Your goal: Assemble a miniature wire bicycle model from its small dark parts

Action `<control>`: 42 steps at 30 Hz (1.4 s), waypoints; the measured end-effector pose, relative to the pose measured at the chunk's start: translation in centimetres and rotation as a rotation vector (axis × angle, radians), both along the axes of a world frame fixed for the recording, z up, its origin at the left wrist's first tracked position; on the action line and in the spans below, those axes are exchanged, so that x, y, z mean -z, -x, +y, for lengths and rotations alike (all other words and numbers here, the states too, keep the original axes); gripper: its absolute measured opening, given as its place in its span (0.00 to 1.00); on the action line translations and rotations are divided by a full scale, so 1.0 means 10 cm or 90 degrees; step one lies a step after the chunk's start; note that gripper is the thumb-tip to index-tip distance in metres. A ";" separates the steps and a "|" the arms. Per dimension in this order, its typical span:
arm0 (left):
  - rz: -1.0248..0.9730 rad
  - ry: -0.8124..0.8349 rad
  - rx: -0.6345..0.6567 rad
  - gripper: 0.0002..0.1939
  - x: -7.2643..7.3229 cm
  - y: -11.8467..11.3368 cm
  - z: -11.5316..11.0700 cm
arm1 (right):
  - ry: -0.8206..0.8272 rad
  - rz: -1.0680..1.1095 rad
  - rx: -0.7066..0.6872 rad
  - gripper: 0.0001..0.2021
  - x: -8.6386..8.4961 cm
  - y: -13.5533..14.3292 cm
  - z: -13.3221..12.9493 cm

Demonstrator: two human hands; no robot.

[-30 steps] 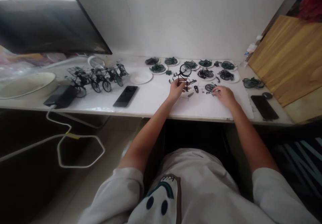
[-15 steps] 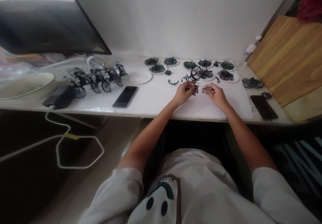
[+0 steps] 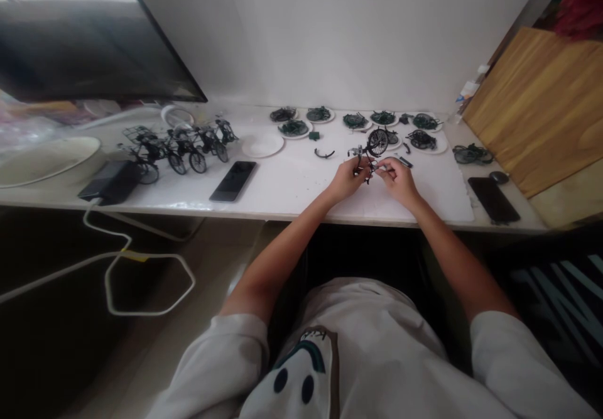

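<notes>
My left hand point(image 3: 347, 179) is closed round the frame of a partly built model bicycle, whose spoked wheel point(image 3: 378, 142) points up and away over the table. My right hand point(image 3: 397, 179) pinches close against the bicycle's lower end, its fingertips meeting the frame. What lies between those fingertips is too small to make out. Just behind the right hand a short dark bar point(image 3: 404, 162) shows, partly covered. A curved black mudguard-like piece point(image 3: 325, 154) rests left of the bicycle, and a shorter curved piece point(image 3: 406, 147) lies behind the right hand.
Small plates of dark bicycle parts point(image 3: 295, 129) line the wall side, with a little green box point(image 3: 314, 136) among them. Assembled model bicycles point(image 3: 198, 160) stand at left, near a white plate point(image 3: 262, 145) and a phone point(image 3: 234, 181). A second phone point(image 3: 494, 200) lies right.
My right hand has moved left, bringing its fingertips up to the bicycle. The bicycle and its wheel have shifted slightly right and down in my left hand. The dark bar now shows behind my right hand.
</notes>
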State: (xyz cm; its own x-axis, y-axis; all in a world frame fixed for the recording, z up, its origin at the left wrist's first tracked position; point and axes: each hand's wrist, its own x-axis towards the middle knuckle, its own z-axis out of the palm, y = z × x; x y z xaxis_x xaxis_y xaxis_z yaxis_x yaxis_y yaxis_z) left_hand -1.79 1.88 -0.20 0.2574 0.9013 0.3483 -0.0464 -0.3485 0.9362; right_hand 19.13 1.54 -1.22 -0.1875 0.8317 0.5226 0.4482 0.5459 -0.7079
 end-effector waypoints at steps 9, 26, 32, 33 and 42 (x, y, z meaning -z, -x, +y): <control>0.114 -0.170 -0.013 0.15 0.17 0.02 0.14 | -0.036 0.005 0.047 0.18 0.06 -0.02 0.02; -0.035 0.059 -0.006 0.18 0.01 0.11 0.15 | -0.066 0.023 0.121 0.17 0.09 -0.03 0.06; -0.125 0.174 -0.147 0.14 -0.11 0.41 0.29 | -0.086 0.030 0.153 0.11 0.11 -0.05 0.07; -0.149 0.190 -0.160 0.13 -0.10 0.44 0.31 | -0.086 0.029 0.154 0.10 0.12 -0.04 0.07; -0.205 0.282 -0.159 0.19 -0.02 0.48 0.35 | -0.085 -0.043 0.199 0.07 0.17 -0.05 0.10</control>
State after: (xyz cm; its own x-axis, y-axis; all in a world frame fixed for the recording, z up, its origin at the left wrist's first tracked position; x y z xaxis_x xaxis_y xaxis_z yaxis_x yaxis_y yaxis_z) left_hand -6.63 5.41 0.03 -0.0364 0.9982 -0.0485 -0.3193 0.0344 0.9470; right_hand 19.61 2.53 -2.94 0.0273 0.7797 0.6256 0.6513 0.4609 -0.6028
